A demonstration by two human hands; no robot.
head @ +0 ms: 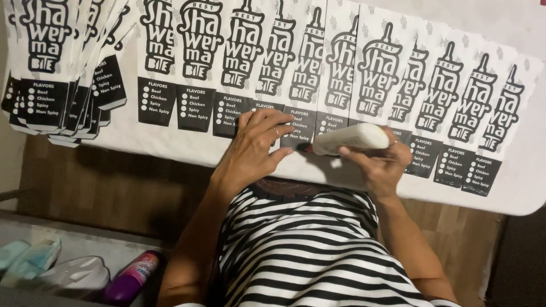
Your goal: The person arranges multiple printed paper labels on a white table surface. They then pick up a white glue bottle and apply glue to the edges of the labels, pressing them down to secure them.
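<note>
My left hand point(257, 145) lies flat with its fingers pressing down on a white paper sleeve point(296, 74) printed with a black bottle design and a black panel. My right hand point(382, 162) grips a white glue bottle point(351, 138) held sideways. Its dark tip point(303, 148) points left and touches the lower edge of that sleeve, close to my left fingertips. Several more identical sleeves point(443, 96) lie overlapped in a row along the white table point(512, 190).
A fanned stack of the same sleeves point(51, 68) sits at the table's far left. Below the table edge are a wooden floor point(108, 187), a grey bin point(79, 239) holding a purple spray can point(132, 277) and pale cloths. My striped shirt point(307, 250) fills the bottom centre.
</note>
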